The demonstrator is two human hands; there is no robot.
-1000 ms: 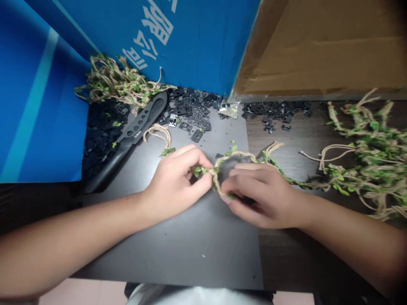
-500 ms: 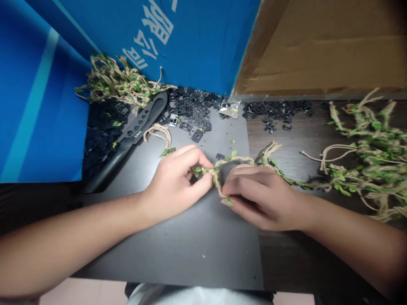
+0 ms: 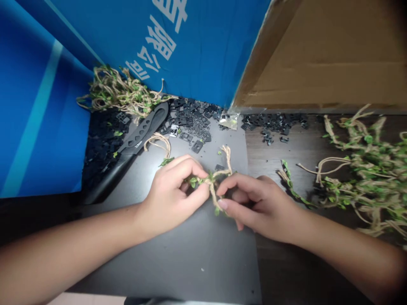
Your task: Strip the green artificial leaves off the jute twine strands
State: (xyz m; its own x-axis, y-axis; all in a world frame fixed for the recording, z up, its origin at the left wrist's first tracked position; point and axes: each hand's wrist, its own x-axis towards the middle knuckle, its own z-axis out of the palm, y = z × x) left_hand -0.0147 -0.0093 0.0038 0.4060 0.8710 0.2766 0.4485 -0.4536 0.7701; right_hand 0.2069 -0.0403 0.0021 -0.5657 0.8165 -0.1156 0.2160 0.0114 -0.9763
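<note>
Leafy jute twine (image 3: 211, 181) now sits in a tight knot (its open loop gone), pinched together by the left hand (image 3: 173, 197) and right hand (image 3: 257, 207).

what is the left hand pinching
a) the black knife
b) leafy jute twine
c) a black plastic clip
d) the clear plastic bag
b, the left hand has its fingertips closed on the leafy jute twine, a knotted strand with small green leaves, while the right hand is beside its lower end
</note>
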